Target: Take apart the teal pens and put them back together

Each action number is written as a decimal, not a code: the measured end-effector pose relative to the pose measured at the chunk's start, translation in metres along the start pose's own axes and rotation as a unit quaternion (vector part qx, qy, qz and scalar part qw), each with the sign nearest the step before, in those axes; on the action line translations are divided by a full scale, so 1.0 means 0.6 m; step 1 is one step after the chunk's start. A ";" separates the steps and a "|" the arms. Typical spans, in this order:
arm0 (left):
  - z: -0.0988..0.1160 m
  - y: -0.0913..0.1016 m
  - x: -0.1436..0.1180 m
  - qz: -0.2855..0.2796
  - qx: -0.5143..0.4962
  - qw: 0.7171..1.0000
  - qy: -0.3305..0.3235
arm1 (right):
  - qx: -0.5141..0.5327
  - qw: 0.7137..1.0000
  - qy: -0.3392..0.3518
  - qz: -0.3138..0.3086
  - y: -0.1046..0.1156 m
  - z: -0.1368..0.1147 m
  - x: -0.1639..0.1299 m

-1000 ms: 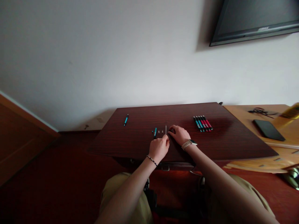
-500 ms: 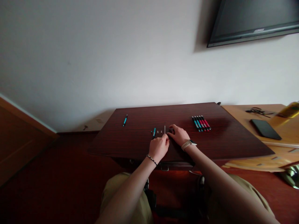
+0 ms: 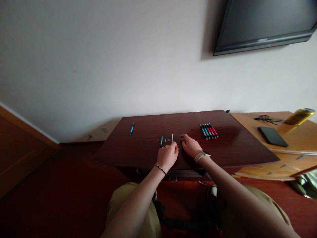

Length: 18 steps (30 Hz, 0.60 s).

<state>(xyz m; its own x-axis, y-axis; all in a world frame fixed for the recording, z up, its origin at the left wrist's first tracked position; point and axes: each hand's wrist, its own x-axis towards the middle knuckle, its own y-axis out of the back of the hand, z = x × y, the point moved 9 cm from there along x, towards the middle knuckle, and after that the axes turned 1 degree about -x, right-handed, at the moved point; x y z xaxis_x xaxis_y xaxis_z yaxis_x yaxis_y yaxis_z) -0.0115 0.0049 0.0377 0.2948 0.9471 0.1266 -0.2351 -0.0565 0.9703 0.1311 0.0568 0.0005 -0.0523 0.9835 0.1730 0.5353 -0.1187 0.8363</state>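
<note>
my left hand [image 3: 167, 156] pinches a thin white rod [image 3: 172, 138] upright at the surface's [image 3: 235, 148] middle, right hand [image 3: 190, 145] curled over something hidden at its 3 o'clock, pen parts [image 3: 161, 141] at 9; i judge assembly underway, next needing careful alignment.

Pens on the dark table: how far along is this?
Looks done: one teal pen lies alone at far left. In hand: pen parts and a thin white refill lie by the left hand, which is closed near the refill; the right hand rests on the table over something dark I can't make out. Left: a row of teal and red pens, untouched at right.
</note>
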 end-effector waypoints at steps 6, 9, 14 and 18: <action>0.011 0.011 -0.005 -0.008 0.007 1.000 0.005 | 0.045 0.998 0.013 0.044 0.031 0.003 -0.017; 0.016 0.016 -0.009 -0.012 0.011 1.000 0.007 | 0.129 0.989 0.018 0.068 0.048 0.001 -0.024; 0.022 0.022 -0.015 -0.008 0.013 1.000 0.006 | 0.409 0.911 0.007 0.053 0.057 0.002 -0.029; 0.024 0.029 -0.018 -0.009 0.011 1.000 0.013 | 0.527 0.848 -0.038 0.038 0.055 0.011 -0.037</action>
<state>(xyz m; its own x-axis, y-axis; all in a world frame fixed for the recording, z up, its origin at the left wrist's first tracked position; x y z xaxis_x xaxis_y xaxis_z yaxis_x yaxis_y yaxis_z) -0.0053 -0.0109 0.0562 0.2752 0.9557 0.1043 -0.2088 -0.0465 0.9769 0.1554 0.0319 0.0206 0.0498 0.9891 0.1382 0.9931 -0.0344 -0.1118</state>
